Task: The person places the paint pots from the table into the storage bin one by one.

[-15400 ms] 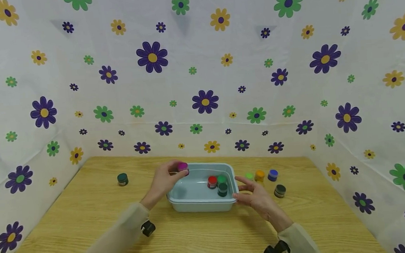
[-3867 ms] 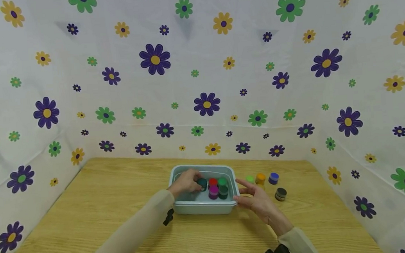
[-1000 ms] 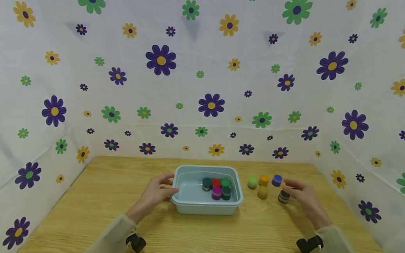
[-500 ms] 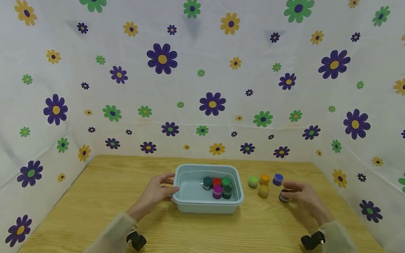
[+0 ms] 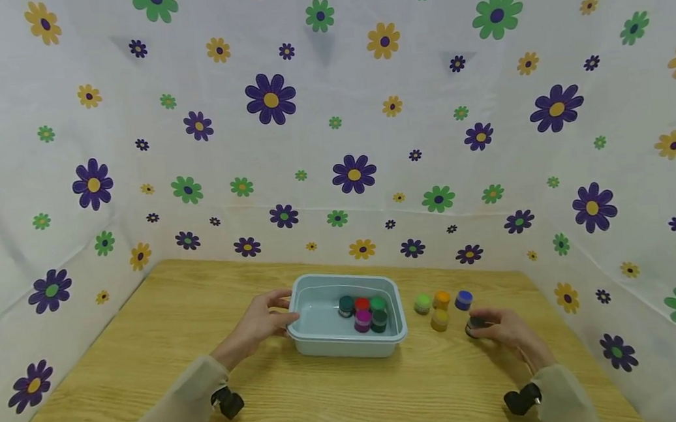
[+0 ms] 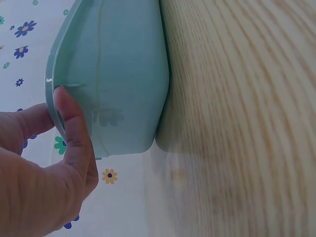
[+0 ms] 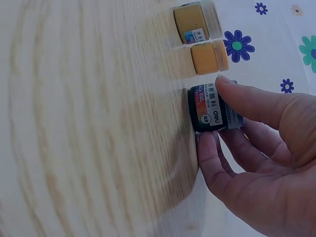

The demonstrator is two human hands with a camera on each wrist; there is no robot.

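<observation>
My left hand [image 5: 259,322] pinches the left rim of a pale blue plastic tub [image 5: 347,349]; in the left wrist view thumb and finger straddle the lip of the tub [image 6: 128,74]. Inside, grouped toward the right, stand a dark teal jar [image 5: 346,307], a red jar [image 5: 361,305], a green jar [image 5: 377,304], a magenta jar [image 5: 363,321] and a dark green jar [image 5: 378,321]. My right hand [image 5: 510,335] grips a dark paint jar [image 7: 205,106] with a printed label, thumb on one side and fingers on the other. The jar is close on the tabletop.
Between tub and right hand stand a light green jar [image 5: 422,304], an orange jar [image 5: 442,300], a yellow jar [image 5: 439,320] and a blue jar [image 5: 464,300]. Flower-printed cloth [image 5: 321,140] hangs around the wooden table [image 5: 328,401].
Magenta and dark teal jars joined the others inside the tub. My left hand shifted to the tub's left rim; my right left its right rim and closed around the dark paint jar.
</observation>
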